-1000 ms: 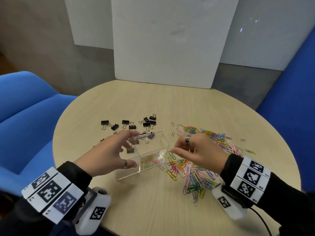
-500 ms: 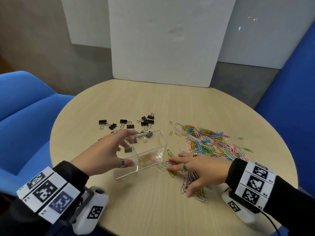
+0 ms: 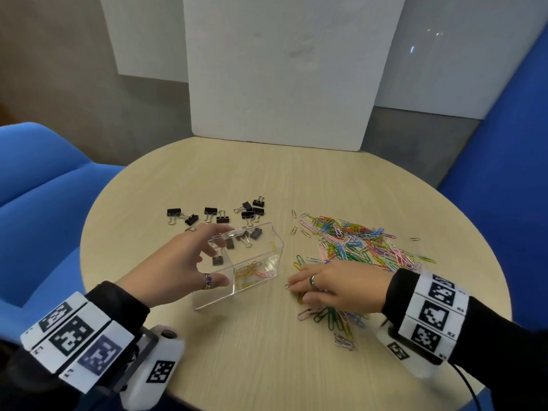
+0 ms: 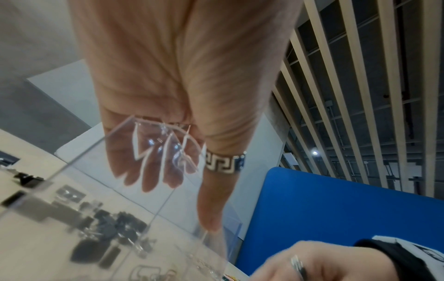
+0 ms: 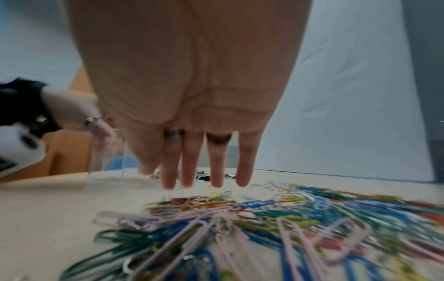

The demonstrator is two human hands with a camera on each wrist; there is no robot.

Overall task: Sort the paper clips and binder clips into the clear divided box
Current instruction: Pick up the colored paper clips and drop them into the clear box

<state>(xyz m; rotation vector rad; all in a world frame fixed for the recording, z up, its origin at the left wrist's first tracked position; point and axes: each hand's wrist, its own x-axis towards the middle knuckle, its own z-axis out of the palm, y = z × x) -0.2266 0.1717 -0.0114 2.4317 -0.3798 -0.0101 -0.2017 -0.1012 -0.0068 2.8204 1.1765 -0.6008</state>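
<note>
My left hand (image 3: 218, 258) grips the clear divided box (image 3: 277, 247) and holds it tilted, thumb (image 4: 211, 209) on the near wall and fingers on the far rim. The box's right compartment holds several coloured paper clips (image 3: 252, 271); a black binder clip (image 3: 218, 260) lies in the left one. My right hand (image 3: 299, 289) lies flat with straight fingers (image 5: 204, 171) on the near end of the paper clip pile (image 3: 355, 241), just right of the box. Loose black binder clips (image 3: 222, 216) lie beyond the box.
The round wooden table (image 3: 267, 351) has a white board (image 3: 281, 84) standing at its far edge. Blue chairs (image 3: 44, 188) stand left and right of it. A few stray paper clips (image 3: 293, 215) lie between the two heaps.
My right hand dropped from beside the box's rim to the table and now lies flat on the paper clips. My left hand kept hold of the tilted box.
</note>
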